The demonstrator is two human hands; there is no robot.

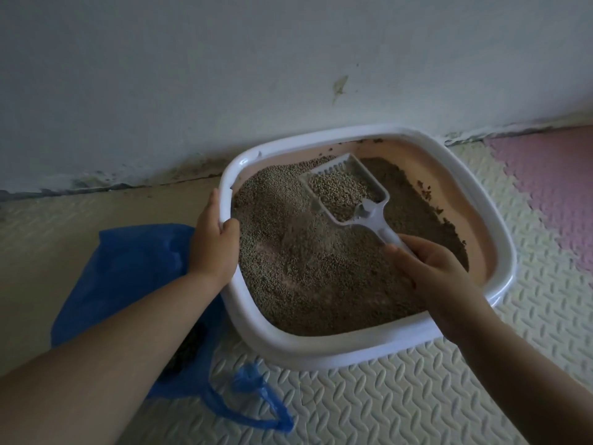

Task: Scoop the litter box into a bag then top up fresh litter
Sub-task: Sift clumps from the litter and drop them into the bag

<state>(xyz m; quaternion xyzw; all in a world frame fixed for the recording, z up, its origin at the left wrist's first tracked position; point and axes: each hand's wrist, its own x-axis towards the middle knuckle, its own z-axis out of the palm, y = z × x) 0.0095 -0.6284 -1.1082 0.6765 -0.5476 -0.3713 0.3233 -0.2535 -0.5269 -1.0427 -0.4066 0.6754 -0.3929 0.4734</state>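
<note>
A white-rimmed box with a pink inner wall is set on a floor mat of pale embossed tiles, its far side close against a wall. The box is filled with grey-brown litter, piled unevenly and lying darker along the right side, where clumps are stuck to the inner wall.

The left rim of the box is gripped by the left hand: the thumb is hooked over the rim to the inside, and the fingers are curled round the outside.

The handle of a pale slotted scoop is held by the right hand, with the fingers wrapped closed round it. The scoop is held above the litter near the middle of the box, its head pointed towards the far left corner and loaded with pellets. A blurred veil of fine grains is seen below its left edge.

A blue bag is laid on the floor just left of the box, partly covered by the left forearm; something dark can be made out at its mouth, and its handles are spread towards the near side. A pink tile is seen at far right.
</note>
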